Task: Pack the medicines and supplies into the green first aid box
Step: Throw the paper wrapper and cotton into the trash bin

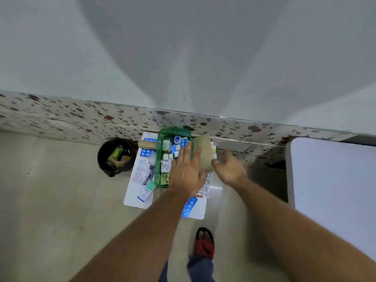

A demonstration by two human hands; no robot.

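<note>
Single head-worn wide-angle view, looking steeply down and forward from standing height, small white table point(133, 197) with green box point(157, 159) at centre well below, wall filling the far upper half, own foot point(204, 243) at near edge, strong edge distortion.

black bin point(116, 156), red sandal point(204, 244), floral tiles point(61, 117)

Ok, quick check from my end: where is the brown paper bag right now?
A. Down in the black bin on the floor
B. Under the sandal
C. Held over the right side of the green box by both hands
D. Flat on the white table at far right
C: the brown paper bag sits at the right edge of the green box, with the left hand laid on it and the right hand gripping its lower corner.
</note>
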